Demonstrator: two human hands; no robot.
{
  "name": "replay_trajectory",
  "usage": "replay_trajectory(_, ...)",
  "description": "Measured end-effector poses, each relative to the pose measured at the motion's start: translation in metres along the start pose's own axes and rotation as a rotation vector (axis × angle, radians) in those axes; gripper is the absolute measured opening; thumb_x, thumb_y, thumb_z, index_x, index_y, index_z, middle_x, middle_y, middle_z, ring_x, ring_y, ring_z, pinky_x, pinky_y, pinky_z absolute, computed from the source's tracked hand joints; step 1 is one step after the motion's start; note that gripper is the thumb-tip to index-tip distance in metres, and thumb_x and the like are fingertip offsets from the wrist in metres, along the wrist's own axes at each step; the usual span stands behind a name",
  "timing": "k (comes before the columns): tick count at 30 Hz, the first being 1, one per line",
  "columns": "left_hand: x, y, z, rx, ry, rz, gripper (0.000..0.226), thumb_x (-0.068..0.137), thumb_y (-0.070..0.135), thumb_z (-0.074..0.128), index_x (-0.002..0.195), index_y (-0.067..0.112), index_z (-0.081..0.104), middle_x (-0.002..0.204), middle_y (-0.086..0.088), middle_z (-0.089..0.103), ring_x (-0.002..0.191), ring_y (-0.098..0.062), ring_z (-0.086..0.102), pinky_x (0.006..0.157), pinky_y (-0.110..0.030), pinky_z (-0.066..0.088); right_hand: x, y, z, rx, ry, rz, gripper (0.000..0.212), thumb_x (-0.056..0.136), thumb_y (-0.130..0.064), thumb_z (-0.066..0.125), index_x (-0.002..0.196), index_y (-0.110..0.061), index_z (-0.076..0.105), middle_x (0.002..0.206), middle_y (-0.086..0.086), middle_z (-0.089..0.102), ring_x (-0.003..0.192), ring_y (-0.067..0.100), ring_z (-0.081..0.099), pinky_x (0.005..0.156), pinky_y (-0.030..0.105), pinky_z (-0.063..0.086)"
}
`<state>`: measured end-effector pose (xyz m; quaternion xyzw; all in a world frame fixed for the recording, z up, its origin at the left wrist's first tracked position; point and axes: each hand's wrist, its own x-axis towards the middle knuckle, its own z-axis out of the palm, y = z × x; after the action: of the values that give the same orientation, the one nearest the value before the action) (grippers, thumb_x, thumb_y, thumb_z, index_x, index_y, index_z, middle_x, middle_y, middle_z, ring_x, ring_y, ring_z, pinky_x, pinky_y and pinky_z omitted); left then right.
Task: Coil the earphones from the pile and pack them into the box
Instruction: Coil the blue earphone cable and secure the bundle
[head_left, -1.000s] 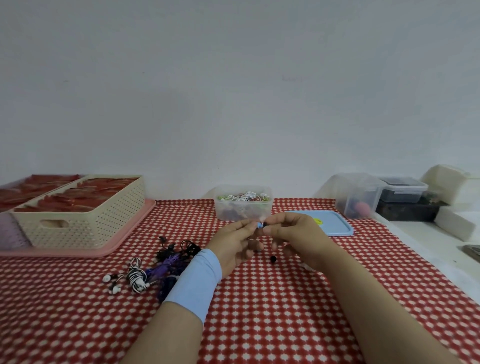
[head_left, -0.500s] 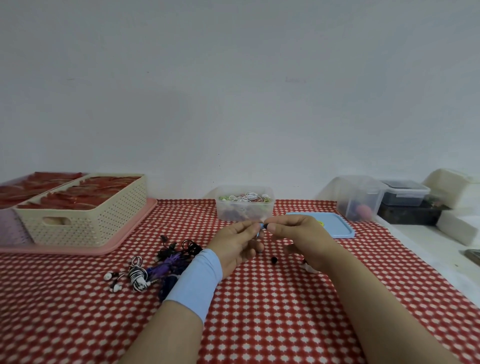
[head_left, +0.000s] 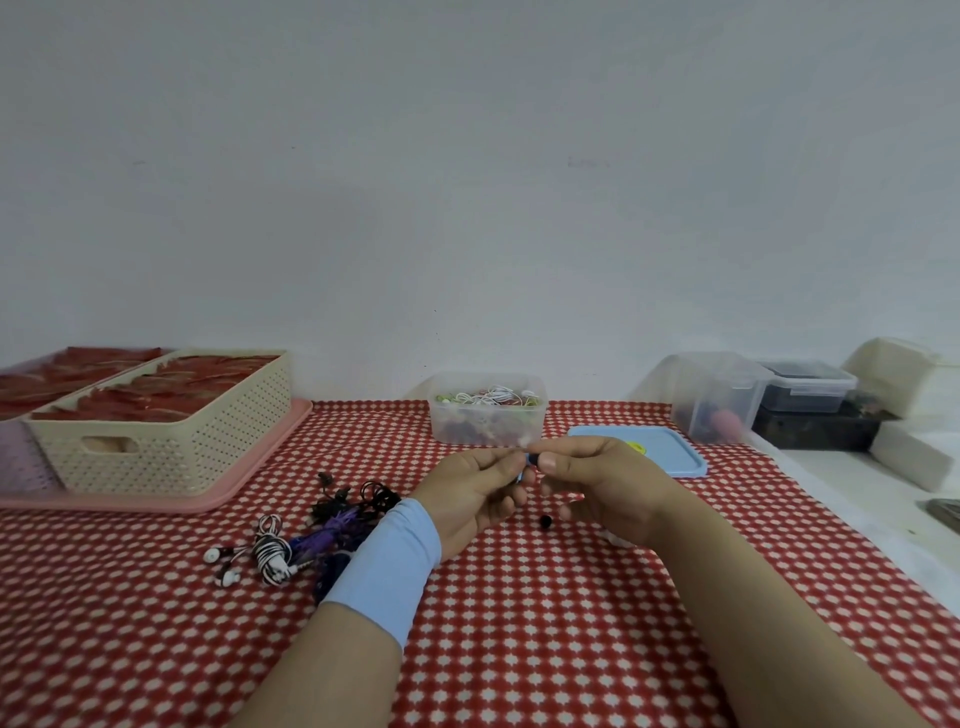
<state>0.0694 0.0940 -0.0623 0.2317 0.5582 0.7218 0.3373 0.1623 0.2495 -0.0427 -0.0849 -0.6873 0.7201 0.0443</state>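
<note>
Head view: earphone (head_left: 532, 460) in pinch between left hand (head_left: 475, 493) and right hand (head_left: 602, 483), orientation unclear.

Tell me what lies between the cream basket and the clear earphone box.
Head view: beside the cream basket comes the pink tray's rim, then bare red checked cloth up to the clear box.
</note>
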Motion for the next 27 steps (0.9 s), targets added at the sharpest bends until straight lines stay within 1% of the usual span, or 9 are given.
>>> replay_trajectory(3,-0.0002,0.0007,0.0003,0.024,-0.017,0.019,0.016,0.097,0.012,0.056,0.105,0.005,0.068,0.073,0.001,0.067,0.057,-0.005,0.057,0.052,-0.014,0.049,0.0001,-0.0012,-0.0002,0.009,-0.02,0.002,0.034,0.074,-0.023,0.075,0.106,-0.012,0.079,0.089,0.005,0.072,0.073,0.012,0.062,0.054,0.024,0.049)
replay_trajectory(6,-0.0005,0.0013,-0.0023,0.079,-0.017,0.026,0.019,0.098,0.01,0.055,0.109,0.005,0.069,0.073,0.0,0.066,0.055,-0.004,0.055,0.05,-0.014,0.048,0.0006,-0.0017,0.0009,-0.009,-0.026,0.048,0.035,0.072,-0.024,0.076,0.105,-0.013,0.079,0.087,0.004,0.073,0.069,0.012,0.062,0.054,0.025,0.049)
replay_trajectory(10,-0.0005,0.0005,-0.0037,0.132,-0.002,0.009,0.018,0.097,0.009,0.056,0.106,0.005,0.071,0.075,-0.002,0.066,0.055,-0.005,0.055,0.051,-0.015,0.048,-0.0003,-0.0014,-0.0003,-0.035,-0.01,0.075,0.025,0.076,-0.02,0.076,0.101,-0.014,0.08,0.087,0.007,0.073,0.068,0.015,0.062,0.057,0.027,0.051)
replay_trajectory(12,0.0002,-0.0003,-0.0016,0.139,0.023,0.01,0.017,0.097,0.01,0.057,0.106,0.004,0.07,0.075,-0.001,0.068,0.056,-0.005,0.056,0.052,-0.016,0.049,-0.0007,-0.0011,-0.0005,-0.042,0.037,0.051,0.019,0.083,-0.015,0.075,0.101,-0.014,0.08,0.089,0.008,0.075,0.07,0.016,0.066,0.064,0.029,0.054)
replay_trajectory(14,0.0015,0.0,0.0005,0.114,0.056,0.024,0.018,0.096,0.013,0.059,0.108,0.003,0.07,0.076,-0.001,0.069,0.059,-0.007,0.059,0.053,-0.016,0.05,-0.0007,-0.0015,0.0001,-0.033,0.094,-0.014,0.017,0.086,-0.011,0.075,0.102,-0.014,0.079,0.091,0.008,0.077,0.074,0.017,0.07,0.071,0.031,0.057)
replay_trajectory(17,0.0009,0.0012,0.0015,0.09,0.088,0.038,0.02,0.095,0.015,0.061,0.109,0.003,0.069,0.076,0.0,0.069,0.058,-0.007,0.06,0.051,-0.016,0.05,-0.0017,-0.0036,0.0007,-0.07,0.148,-0.097,0.014,0.086,-0.01,0.075,0.1,-0.013,0.078,0.091,0.008,0.078,0.074,0.015,0.072,0.07,0.03,0.059)
replay_trajectory(20,-0.0009,0.0019,0.0,0.12,0.082,0.033,0.019,0.095,0.015,0.061,0.108,0.003,0.069,0.073,0.002,0.069,0.056,-0.006,0.059,0.049,-0.016,0.049,-0.0034,-0.0033,0.0002,-0.077,0.143,-0.108,0.013,0.087,-0.012,0.075,0.099,-0.011,0.079,0.093,0.009,0.078,0.073,0.014,0.072,0.067,0.028,0.059)
replay_trajectory(23,-0.0029,0.0028,0.0006,0.169,0.037,0.027,0.016,0.097,0.013,0.058,0.103,0.004,0.07,0.071,0.002,0.068,0.056,-0.005,0.058,0.051,-0.016,0.048,-0.0041,-0.0022,-0.0023,-0.071,0.101,-0.065,0.019,0.084,-0.016,0.077,0.101,-0.009,0.079,0.095,0.01,0.077,0.075,0.016,0.069,0.068,0.029,0.057)
replay_trajectory(27,-0.0031,0.0025,0.001,0.146,0.002,0.018,0.017,0.097,0.013,0.056,0.104,0.004,0.07,0.072,0.001,0.067,0.057,-0.005,0.057,0.053,-0.016,0.049,-0.004,-0.0006,-0.0068,-0.018,-0.008,-0.002,0.037,0.072,-0.023,0.078,0.105,-0.007,0.078,0.097,0.012,0.074,0.077,0.016,0.067,0.065,0.03,0.055)
